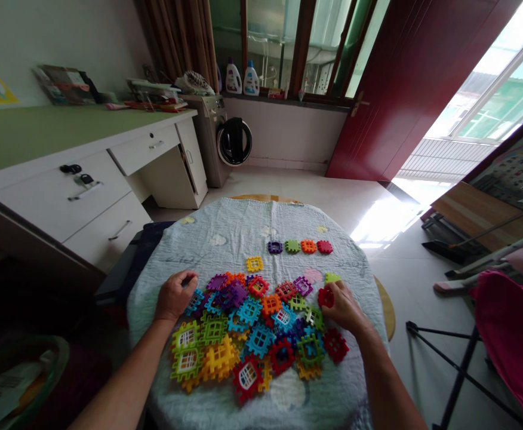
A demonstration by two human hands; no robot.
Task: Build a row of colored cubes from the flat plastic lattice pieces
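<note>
On the cloth-covered table lies a pile of colourful interlocking plastic window tiles. My right hand [345, 306] is at the pile's right side, its fingers closed on a red tile [326, 297]. Just beyond those fingers is a light green tile [332, 278]. At the left edge of the pile my left hand [175, 295] is closed with curled fingers, and whatever they may hold is hidden. A blue tile [194, 302] lies beside it. Behind the pile, a purple tile [275, 246], green tile [292, 246], orange tile [308, 246] and pinkish-red tile [325, 246] form a row. A yellow tile [255, 263] sits nearer.
The round table wears a pale blue cloth [239, 224]. To the left stand a desk with drawers [64, 197] and a washing machine [212, 143] with its door open. A pink folding chair [507, 334] is at the right, and a dark red door [391, 89] is behind.
</note>
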